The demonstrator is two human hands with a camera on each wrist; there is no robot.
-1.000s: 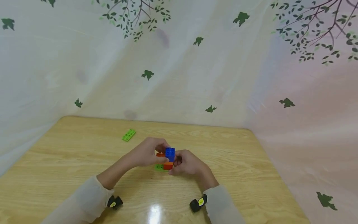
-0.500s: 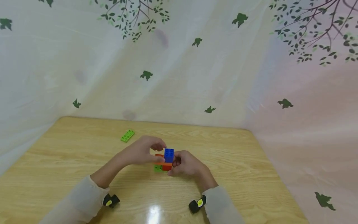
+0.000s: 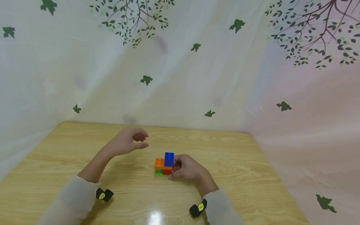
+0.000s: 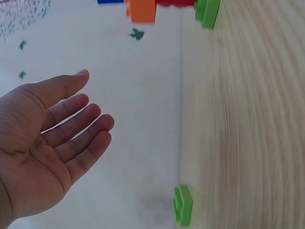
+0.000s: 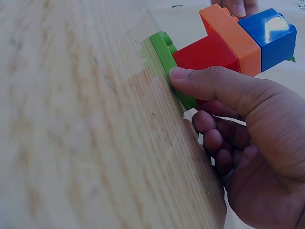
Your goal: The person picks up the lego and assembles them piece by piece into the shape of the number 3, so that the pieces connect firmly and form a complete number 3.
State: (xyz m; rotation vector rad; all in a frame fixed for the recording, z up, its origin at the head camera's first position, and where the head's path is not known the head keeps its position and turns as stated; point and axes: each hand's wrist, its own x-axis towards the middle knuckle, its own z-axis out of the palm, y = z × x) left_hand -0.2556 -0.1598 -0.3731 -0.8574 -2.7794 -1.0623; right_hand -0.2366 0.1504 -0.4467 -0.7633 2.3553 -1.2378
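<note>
A stack of toy building bricks stands on the table: a green plate (image 3: pixel 158 172) at the bottom, a red brick (image 5: pixel 207 53) on it, then an orange brick (image 3: pixel 159 162), and a blue brick (image 3: pixel 169 159) on top at the right. My right hand (image 3: pixel 189 168) grips the stack low on its right side; in the right wrist view the thumb lies against the red brick and green plate. Away from the stack, at the back left, my left hand (image 3: pixel 127 142) hovers with relaxed fingers and holds nothing. Its palm shows in the left wrist view.
A loose green plate (image 4: pixel 183 205) lies on the wooden table (image 3: pixel 239 175); the left hand hides it in the head view. Behind the table hangs a pale cloth (image 3: pixel 174 103) with leaf prints. Each wrist wears a small black camera (image 3: pixel 104 194).
My left hand has let go of the blue brick and moved back and left, away from the stack. My right hand has kept its grip at the stack's base.
</note>
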